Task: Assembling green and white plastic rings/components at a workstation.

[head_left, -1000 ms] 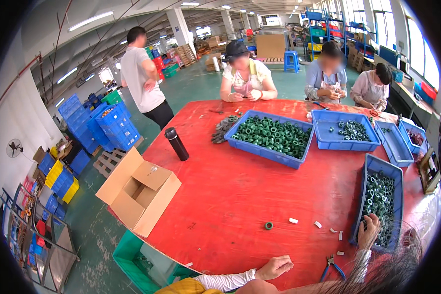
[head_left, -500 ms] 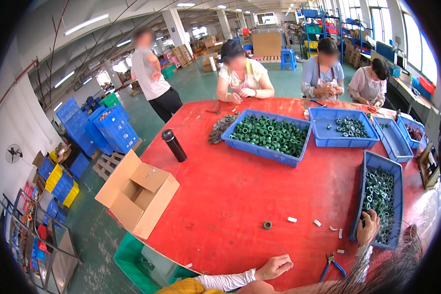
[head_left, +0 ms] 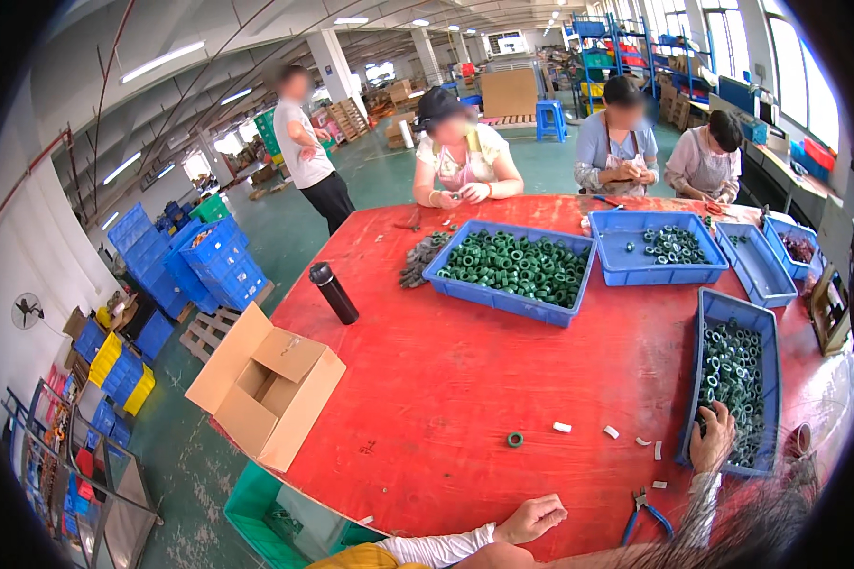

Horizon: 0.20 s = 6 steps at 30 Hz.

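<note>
At the lower middle, my left hand (head_left: 533,519) rests on the red table (head_left: 427,379) with its fingers loosely curled, and nothing shows in it. My right hand (head_left: 714,438) reaches over the near left wall of a blue tray (head_left: 771,379) at the right. Its bent fingers are apart among the dark green rings (head_left: 731,365) there, and its fingertips are partly hidden. A single green ring (head_left: 514,439) lies on the table between my hands and the far trays. Blue-handled pliers (head_left: 643,512) lie between my two hands.
Small white pieces (head_left: 611,431) are scattered near the right tray. Farther off stand a blue tray of green rings (head_left: 512,308) and other blue trays (head_left: 664,275). A black bottle (head_left: 334,294), an open carton (head_left: 289,403) and grey gloves (head_left: 422,261) lie leftward. Co-workers sit across the table.
The view has shifted slightly. My hands stay nearly where they were, with small finger movement in the right one. The co-worker opposite has moved both hands, and the standing person has turned.
</note>
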Motion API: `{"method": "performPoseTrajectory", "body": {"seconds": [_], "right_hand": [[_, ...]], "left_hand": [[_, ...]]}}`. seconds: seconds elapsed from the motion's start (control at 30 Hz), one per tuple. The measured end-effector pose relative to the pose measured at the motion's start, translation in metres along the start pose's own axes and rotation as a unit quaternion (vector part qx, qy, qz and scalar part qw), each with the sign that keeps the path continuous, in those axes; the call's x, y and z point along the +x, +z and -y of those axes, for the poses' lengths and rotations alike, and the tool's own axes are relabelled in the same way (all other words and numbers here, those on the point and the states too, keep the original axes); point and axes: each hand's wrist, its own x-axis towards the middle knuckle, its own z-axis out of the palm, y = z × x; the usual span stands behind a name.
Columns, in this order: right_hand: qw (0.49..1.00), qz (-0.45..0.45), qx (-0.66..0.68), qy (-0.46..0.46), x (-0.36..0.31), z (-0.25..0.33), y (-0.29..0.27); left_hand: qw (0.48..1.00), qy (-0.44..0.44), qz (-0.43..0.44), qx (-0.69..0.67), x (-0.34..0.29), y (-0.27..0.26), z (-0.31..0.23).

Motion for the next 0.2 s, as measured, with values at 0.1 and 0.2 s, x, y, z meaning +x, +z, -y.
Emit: {"method": "performPoseTrajectory", "body": {"seconds": [0.1, 0.2], "right_hand": [[1.000, -0.002, 0.007, 0.000, -0.0006, -0.0017, 0.0016], [1.000, 0.009, 0.009, 0.009, -0.0006, -0.0011, -0.0005]], "left_hand": [[1.000, 0.017, 0.000, 0.014, -0.0005, -0.0004, 0.0005], [0.999, 0.037, -0.003, 0.033, 0.0004, 0.0000, 0.0011]]}}
